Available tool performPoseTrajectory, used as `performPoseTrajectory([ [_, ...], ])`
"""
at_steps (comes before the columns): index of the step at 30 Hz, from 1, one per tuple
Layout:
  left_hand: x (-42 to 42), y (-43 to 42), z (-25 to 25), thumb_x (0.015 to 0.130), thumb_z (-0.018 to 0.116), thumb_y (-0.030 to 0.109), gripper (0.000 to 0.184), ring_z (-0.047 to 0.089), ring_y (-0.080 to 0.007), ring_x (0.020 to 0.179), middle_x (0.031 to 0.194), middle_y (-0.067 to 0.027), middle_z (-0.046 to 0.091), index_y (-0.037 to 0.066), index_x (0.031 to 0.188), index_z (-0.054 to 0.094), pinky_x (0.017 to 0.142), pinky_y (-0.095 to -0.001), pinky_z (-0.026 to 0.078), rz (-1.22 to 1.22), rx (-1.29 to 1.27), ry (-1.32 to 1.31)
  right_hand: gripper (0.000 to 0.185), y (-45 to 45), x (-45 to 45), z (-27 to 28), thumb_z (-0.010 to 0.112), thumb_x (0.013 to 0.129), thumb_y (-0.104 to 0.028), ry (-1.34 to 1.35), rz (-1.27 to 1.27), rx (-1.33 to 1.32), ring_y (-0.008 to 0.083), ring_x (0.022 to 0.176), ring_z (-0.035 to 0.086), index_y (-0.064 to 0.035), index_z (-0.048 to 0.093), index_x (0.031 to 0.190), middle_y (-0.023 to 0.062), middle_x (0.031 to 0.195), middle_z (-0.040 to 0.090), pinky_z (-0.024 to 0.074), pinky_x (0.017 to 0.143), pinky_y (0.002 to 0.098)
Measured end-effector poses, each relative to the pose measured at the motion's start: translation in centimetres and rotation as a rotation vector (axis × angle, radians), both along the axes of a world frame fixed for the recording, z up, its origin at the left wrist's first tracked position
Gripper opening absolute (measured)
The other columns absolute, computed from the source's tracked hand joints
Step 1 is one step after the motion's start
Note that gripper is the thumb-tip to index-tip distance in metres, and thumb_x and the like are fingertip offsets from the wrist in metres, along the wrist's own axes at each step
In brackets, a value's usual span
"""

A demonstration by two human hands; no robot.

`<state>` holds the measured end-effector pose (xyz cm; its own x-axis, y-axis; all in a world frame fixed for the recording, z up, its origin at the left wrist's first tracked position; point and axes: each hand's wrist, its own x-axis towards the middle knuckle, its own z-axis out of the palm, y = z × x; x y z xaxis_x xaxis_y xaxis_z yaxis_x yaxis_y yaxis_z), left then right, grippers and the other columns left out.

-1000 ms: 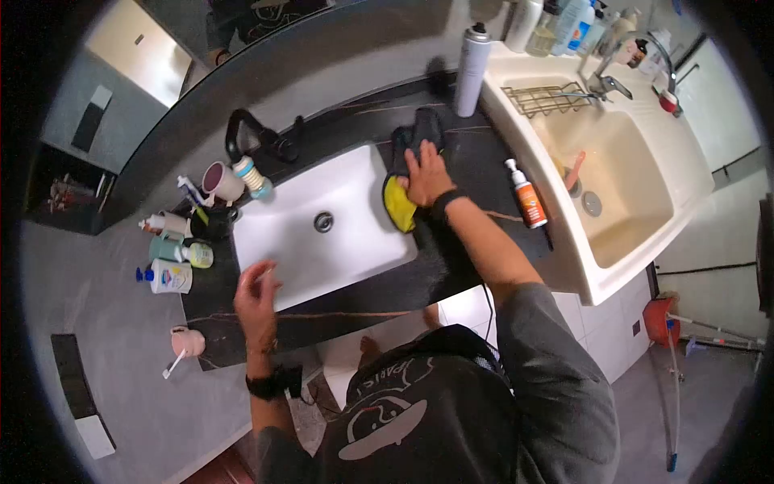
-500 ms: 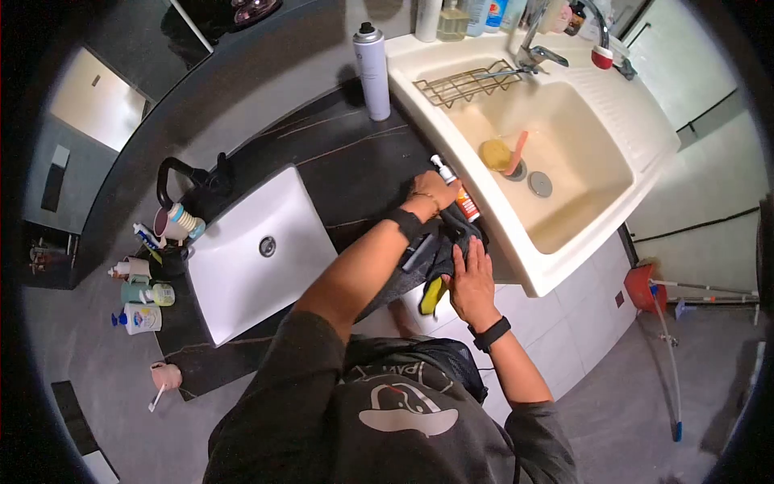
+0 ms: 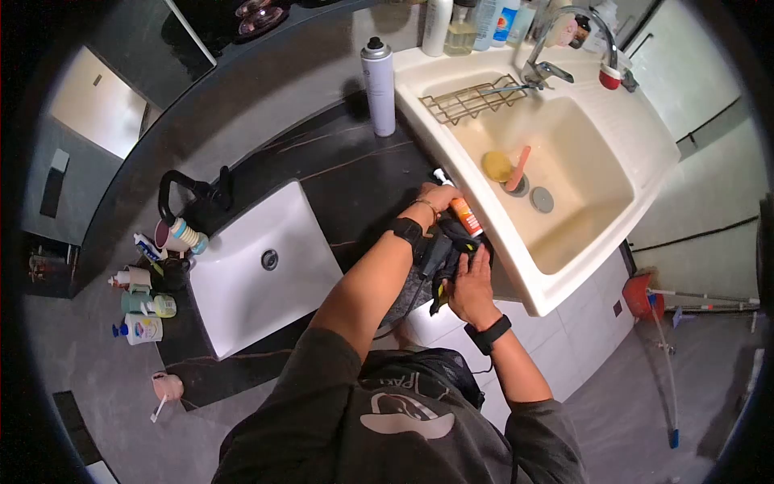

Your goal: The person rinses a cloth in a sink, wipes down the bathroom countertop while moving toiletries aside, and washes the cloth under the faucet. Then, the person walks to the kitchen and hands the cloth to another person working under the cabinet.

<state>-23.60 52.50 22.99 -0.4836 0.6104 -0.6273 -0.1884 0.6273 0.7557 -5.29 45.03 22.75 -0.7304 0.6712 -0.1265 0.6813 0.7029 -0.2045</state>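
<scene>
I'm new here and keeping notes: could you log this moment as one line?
left hand: at orange bottle, grip unclear | right hand: open, on dark cloth | place: black counter, beside cream sink

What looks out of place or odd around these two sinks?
In the cream sink, a round yellow sponge-like pad and slim pink tool lie loose near a round grey disc, perhaps left rather than stored. No spill or damage is evident.
</scene>
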Motion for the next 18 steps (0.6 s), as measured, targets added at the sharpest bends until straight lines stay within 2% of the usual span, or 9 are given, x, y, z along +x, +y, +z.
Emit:
performPoseTrajectory([
  [3, -0.4, 0.0, -1.0, 0.060, 0.063, 0.028, 0.027, 0.045, -0.0098, 0.053, 0.063, -0.0027, 0.050, 0.004, 0.073, 0.057, 0.047, -0.0235, 0.036, -0.070, -0.026, -0.049, 0.061, 0.2, 0.3, -0.4, 0.050, 0.076, -0.029, 0.068, 0.020, 0.013, 0.0485, 0.116, 0.016, 0.0135, 0.032, 0.115, 0.0389, 0.123, 0.013, 0.0171, 0.098, 0.0433],
  [5, -0.4, 0.1, -4.1, 0.064, 0.061, 0.028, 0.030, 0.048, -0.0134, 0.061, 0.070, -0.0055, 0.052, 0.002, 0.077, 0.057, 0.052, -0.0264, 0.041, 0.035, 0.168, -0.047, 0.061, 0.3, 0.2, -0.3, 0.051, 0.075, -0.028, 0.034, 0.035, 0.010, 0.0488, 0.116, 0.016, 0.0135, 0.031, 0.115, 0.0391, 0.123, 0.012, 0.0170, 0.098, 0.0434],
  [6, -0.1, -0.6, -3.2, 0.068, 0.061, 0.026, 0.033, 0.051, -0.0167, 0.067, 0.075, -0.0078, 0.052, 0.001, 0.086, 0.052, 0.058, -0.0288, 0.045, 0.040, 0.216, -0.074, 0.061, 0.5, 0.2, -0.4, 0.052, 0.075, -0.028, 0.031, 0.048, 0.022, 0.0489, 0.116, 0.016, 0.0129, 0.032, 0.116, 0.0388, 0.123, 0.012, 0.0172, 0.098, 0.0435],
  [7, 0.2, -1.0, -3.0, 0.068, 0.061, 0.026, 0.033, 0.051, -0.0167, 0.067, 0.075, -0.0078, 0.052, 0.001, 0.086, 0.052, 0.058, -0.0288, 0.045, 0.044, 0.214, -0.072, 0.061, 0.7, -0.1, -0.5, 0.052, 0.075, -0.028, 0.033, 0.052, 0.020, 0.0489, 0.116, 0.016, 0.0129, 0.032, 0.116, 0.0388, 0.123, 0.012, 0.0172, 0.098, 0.0435],
  [9, 0.8, -1.4, -2.4, 0.070, 0.063, 0.023, 0.034, 0.053, -0.0170, 0.070, 0.079, -0.0078, 0.052, 0.003, 0.092, 0.046, 0.063, -0.0291, 0.046, 0.383, 0.341, -0.212, 0.063, 1.3, -0.6, -0.6, 0.052, 0.074, -0.030, 0.026, 0.069, 0.012, 0.0491, 0.115, 0.018, 0.0124, 0.030, 0.116, 0.0388, 0.122, 0.014, 0.0175, 0.098, 0.0438],
  [11, -0.1, -1.7, -1.5, 0.073, 0.062, 0.016, 0.034, 0.052, -0.0147, 0.072, 0.083, -0.0072, 0.052, 0.003, 0.096, 0.041, 0.062, -0.0271, 0.047, 0.454, 0.377, -0.163, 0.066, 2.0, -1.4, -1.0, 0.053, 0.074, -0.031, 0.039, 0.107, 0.038, 0.0493, 0.114, 0.020, 0.0123, 0.028, 0.117, 0.0391, 0.121, 0.015, 0.0180, 0.097, 0.0444],
  [13, -3.1, -2.3, -0.9, 0.072, 0.061, 0.013, 0.028, 0.055, -0.0139, 0.072, 0.085, -0.0081, 0.054, 0.000, 0.091, 0.045, 0.065, -0.0240, 0.045, 0.372, 0.785, 0.183, 0.064, 3.1, -2.7, -1.2, 0.049, 0.076, -0.031, 0.022, 0.111, 0.005, 0.0477, 0.115, 0.018, 0.0116, 0.028, 0.118, 0.0368, 0.124, 0.013, 0.0173, 0.097, 0.0444],
  [15, -6.6, -3.5, 1.4, 0.075, 0.057, 0.008, 0.027, 0.054, -0.0128, 0.075, 0.086, -0.0080, 0.055, -0.001, 0.097, 0.045, 0.068, -0.0232, 0.044, 0.329, 0.939, 0.262, 0.065, 4.0, -5.1, -1.3, 0.050, 0.075, -0.030, 0.046, 0.120, 0.022, 0.0478, 0.114, 0.020, 0.0117, 0.027, 0.119, 0.0365, 0.124, 0.014, 0.0178, 0.097, 0.0447],
  [18, -11.1, -6.1, 5.7, 0.078, 0.053, 0.004, 0.029, 0.053, -0.0119, 0.084, 0.092, -0.0070, 0.053, -0.002, 0.105, 0.044, 0.072, -0.0225, 0.044, 0.230, 0.917, 0.347, 0.065, 5.9, -9.8, -2.0, 0.050, 0.076, -0.029, 0.065, 0.114, 0.029, 0.0473, 0.115, 0.018, 0.0110, 0.025, 0.120, 0.0362, 0.124, 0.014, 0.0168, 0.097, 0.0453],
])
